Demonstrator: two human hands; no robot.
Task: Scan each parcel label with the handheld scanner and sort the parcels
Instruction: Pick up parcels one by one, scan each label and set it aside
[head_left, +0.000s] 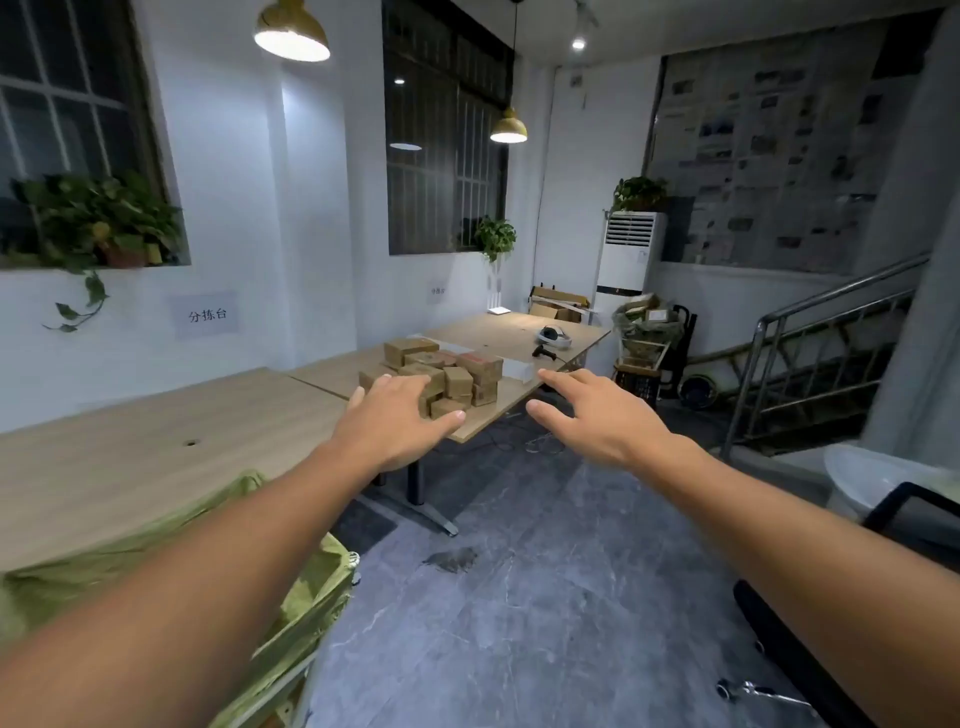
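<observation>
Your left hand (395, 418) and right hand (589, 415) reach out empty, fingers wide. The brown cardboard parcels (467, 366) pile on the pale wooden table (322, 375), black handheld scanner (544, 353) farther along it. Seemingly step 1: fetch the scanner.

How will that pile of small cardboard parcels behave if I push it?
The parcels are loosely stacked, so the top ones would probably topple or slide. Being small cardboard boxes, they are likely stiff and light.
</observation>
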